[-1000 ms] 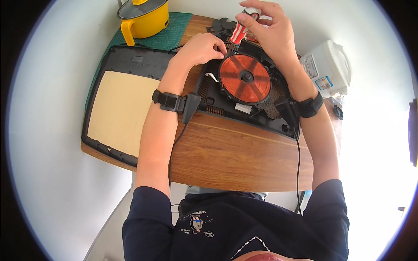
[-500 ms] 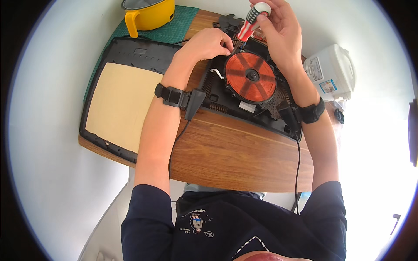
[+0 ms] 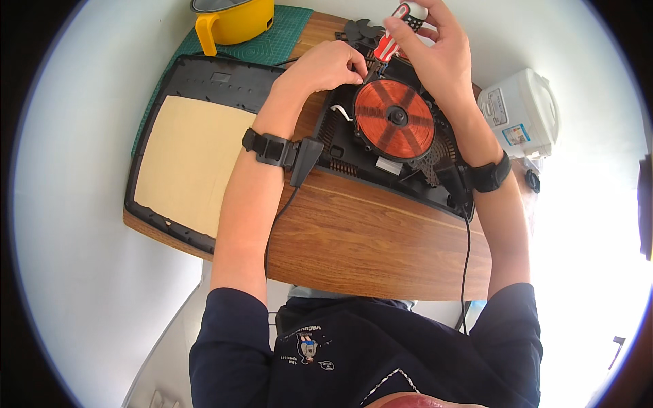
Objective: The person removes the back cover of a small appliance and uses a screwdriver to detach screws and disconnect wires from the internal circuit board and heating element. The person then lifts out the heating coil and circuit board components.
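Note:
My right hand (image 3: 442,54) grips a red, white and black screwdriver (image 3: 386,48) by its handle, the shaft pointing down past the far edge of a round copper coil (image 3: 416,124). The coil sits in the black base of an opened induction cooker (image 3: 347,155). My left hand (image 3: 330,66) is closed in a pinch at the coil's far left edge, beside the screwdriver's shaft. What those fingertips hold, if anything, is hidden. Where the screwdriver's tip ends cannot be made out. A short white wire or strip (image 3: 341,112) curls out left of the coil.
On the left lies a black cover panel (image 3: 238,87) with a cream sheet (image 3: 190,163). A yellow pot (image 3: 241,24) stands on a green cutting mat (image 3: 289,30) at the far left. A white container (image 3: 513,112) stands to the right. Black fan blades (image 3: 360,31) lie beyond my left hand.
The screwdriver's handle has turned and tilted slightly in my right hand, whose fingers have shifted on it. My left hand keeps its pinch in nearly the same place.

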`<state>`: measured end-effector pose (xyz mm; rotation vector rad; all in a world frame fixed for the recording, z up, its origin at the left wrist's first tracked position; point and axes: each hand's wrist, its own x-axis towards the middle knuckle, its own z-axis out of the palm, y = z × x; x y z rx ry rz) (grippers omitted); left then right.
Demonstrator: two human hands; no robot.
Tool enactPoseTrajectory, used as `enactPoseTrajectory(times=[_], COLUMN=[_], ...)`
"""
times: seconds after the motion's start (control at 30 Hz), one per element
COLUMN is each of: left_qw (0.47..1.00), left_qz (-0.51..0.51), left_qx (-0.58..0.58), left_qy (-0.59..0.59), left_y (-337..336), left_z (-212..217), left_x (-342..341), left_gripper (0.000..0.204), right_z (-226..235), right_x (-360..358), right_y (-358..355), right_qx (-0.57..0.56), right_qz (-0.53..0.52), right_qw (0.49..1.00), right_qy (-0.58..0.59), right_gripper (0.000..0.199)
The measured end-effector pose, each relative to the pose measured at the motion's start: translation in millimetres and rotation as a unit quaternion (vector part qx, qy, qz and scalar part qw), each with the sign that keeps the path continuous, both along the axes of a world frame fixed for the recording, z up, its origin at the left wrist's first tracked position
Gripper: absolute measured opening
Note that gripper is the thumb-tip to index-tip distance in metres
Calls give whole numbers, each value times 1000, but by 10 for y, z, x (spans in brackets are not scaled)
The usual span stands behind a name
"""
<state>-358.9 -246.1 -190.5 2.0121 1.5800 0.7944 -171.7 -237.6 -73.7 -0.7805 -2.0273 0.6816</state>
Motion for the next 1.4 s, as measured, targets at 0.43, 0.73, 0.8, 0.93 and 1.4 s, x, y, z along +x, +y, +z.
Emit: enactPoseTrajectory(times=[0.43, 0.73, 0.8, 0.93, 1.4], left_qw=[999, 1000, 1000, 1000, 999], left_qz=[-11, -16, -10, -5, -22], left_qx=[17, 17, 9, 10, 20], left_qy=[-27, -16, -20, -11, -17], left_y=[32, 49, 60, 51, 81], left_z=[-94, -80, -76, -59, -79], left_x=[-22, -12, 6, 29, -17], left_gripper=[16, 17, 17, 17, 18], right_z=[-117, -6, -66, -68, -109], right_x=[14, 4, 14, 45, 50], right_y=[69, 11, 144, 149, 131], right_qx=[120, -76, 18, -18, 163], right_qz=[-31, 48, 40, 17, -72], right_qw=[990, 996, 999, 998, 979], right_qy=[-61, 26, 20, 56, -103], right_gripper=[48, 45, 44, 44, 49])
